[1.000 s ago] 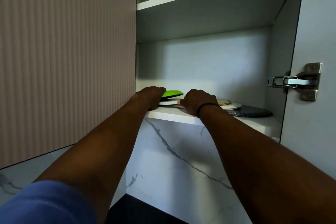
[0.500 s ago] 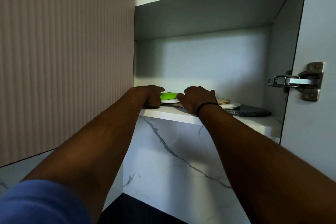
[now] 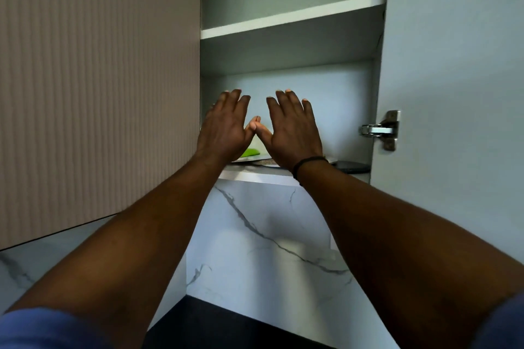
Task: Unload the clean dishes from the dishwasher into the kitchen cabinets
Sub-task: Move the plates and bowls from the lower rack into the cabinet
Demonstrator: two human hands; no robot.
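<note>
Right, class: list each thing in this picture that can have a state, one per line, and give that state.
Cabinet door: swung open.
Left hand: open, fingers spread, holding nothing.
Right hand: open, fingers spread, holding nothing.
Green plate: lying on the stack on the lower shelf.
Dark plate: lying flat on that shelf.
Upper shelf: nothing visible on it.

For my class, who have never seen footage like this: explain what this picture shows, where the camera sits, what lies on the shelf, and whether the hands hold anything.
The camera is worn on a person's head, so you see their own two bare arms reaching up into an open wall cabinet. The left hand and right hand are raised with fingers spread; neither has a grip on anything. On the lower shelf lie flat dishes: a green plate on a pale one, partly hidden by the hands, and a dark plate to the right. The upper shelf shows nothing. The open door hangs on a metal hinge.
</note>
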